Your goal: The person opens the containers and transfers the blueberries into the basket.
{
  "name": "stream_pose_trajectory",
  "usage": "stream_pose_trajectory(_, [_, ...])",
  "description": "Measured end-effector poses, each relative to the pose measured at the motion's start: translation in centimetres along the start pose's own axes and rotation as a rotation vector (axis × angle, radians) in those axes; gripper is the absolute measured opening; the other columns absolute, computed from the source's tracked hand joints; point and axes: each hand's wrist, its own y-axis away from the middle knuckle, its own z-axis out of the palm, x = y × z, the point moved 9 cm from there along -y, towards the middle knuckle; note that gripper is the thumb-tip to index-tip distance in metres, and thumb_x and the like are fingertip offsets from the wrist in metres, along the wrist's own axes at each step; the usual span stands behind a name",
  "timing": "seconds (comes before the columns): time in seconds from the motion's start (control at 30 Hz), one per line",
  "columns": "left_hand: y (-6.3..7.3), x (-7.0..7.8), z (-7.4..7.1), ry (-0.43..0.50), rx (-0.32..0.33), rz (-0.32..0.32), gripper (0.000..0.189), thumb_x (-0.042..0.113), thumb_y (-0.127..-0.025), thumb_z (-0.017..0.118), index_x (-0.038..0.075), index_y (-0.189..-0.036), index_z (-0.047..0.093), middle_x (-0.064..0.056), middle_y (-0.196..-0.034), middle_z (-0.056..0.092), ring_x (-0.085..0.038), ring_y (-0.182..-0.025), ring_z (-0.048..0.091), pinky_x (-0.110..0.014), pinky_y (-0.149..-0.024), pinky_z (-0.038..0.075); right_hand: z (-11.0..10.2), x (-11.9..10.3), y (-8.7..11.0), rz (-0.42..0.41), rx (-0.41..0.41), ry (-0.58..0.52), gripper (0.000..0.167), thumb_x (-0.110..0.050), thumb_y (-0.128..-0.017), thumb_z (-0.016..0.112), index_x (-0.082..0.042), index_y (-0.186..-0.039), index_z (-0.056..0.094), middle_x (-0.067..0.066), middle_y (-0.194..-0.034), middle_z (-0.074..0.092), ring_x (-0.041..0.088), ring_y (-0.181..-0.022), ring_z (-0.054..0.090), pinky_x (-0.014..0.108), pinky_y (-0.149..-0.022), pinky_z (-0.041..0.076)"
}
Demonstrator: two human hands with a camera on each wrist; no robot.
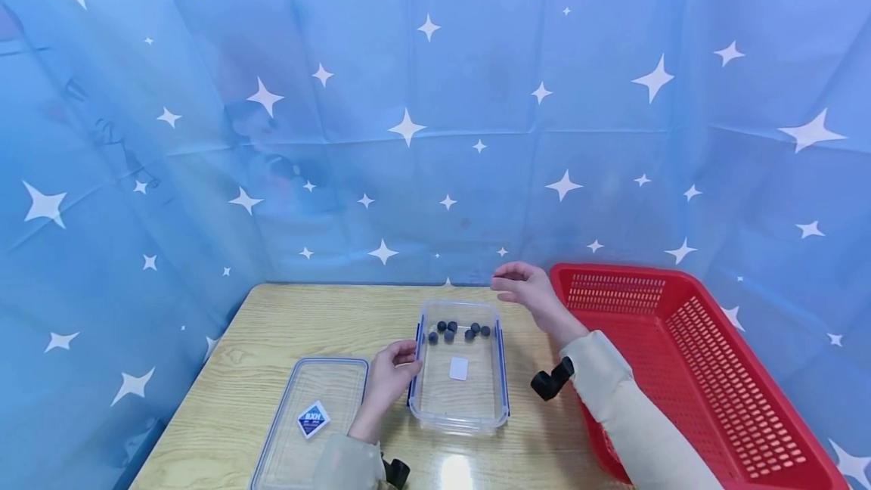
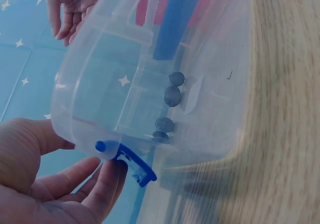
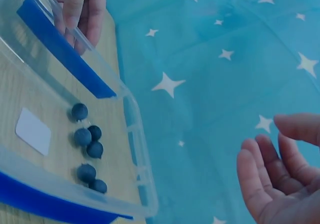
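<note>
A clear plastic food container (image 1: 459,423) with blue side clips sits uncovered on the table. Inside it, several dark blueberries (image 1: 449,336) lie gathered at the far end, beyond a white rectangular patch (image 1: 459,368) on its bottom. My left hand (image 1: 395,370) holds the container's left wall, thumb over the rim and fingers outside near the blue clip (image 2: 135,166). Past the far right corner, my right hand (image 1: 527,292) hovers above rim height with its fingers loosely bent and nothing in them. The right wrist view shows that hand (image 3: 285,174) apart from the container.
A clear lid (image 1: 340,380) with a blue edge and a blue-white label (image 1: 313,420) lies left of the container. On the right stands a large red plastic basket (image 1: 619,271), partly under my right forearm. A blue star-patterned curtain (image 1: 408,195) hangs behind the wooden table (image 1: 224,392).
</note>
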Motion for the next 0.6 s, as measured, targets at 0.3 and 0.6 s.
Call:
stream_pose_trajectory(0.3, [0.0,0.0,0.0,0.011,0.002,0.001,0.031,-0.003,-0.077,0.066,-0.010,-0.107,0.062,-0.020,-0.101,0.065,-0.029,-0.089,0.062,-0.028,-0.075,0.054,2.3,0.7,-0.3,0.008,-0.037,-0.038,0.033,-0.006,-0.088,0.062,0.011,-0.114,0.053,0.006,-0.094,0.062,0.016,-0.087,0.062,0.038,-0.085,0.054])
stream_pose_trajectory(0.6, [0.0,0.1,-0.1,0.030,0.001,0.015,0.032,-0.004,-0.077,0.066,-0.012,-0.108,0.061,-0.021,-0.100,0.065,-0.029,-0.088,0.062,-0.026,-0.074,0.053,4.0,1.8,-0.6,0.053,-0.025,-0.075,0.024,-0.003,-0.087,0.062,0.005,-0.109,0.058,0.008,-0.095,0.061,0.020,-0.087,0.062,0.039,-0.086,0.053])
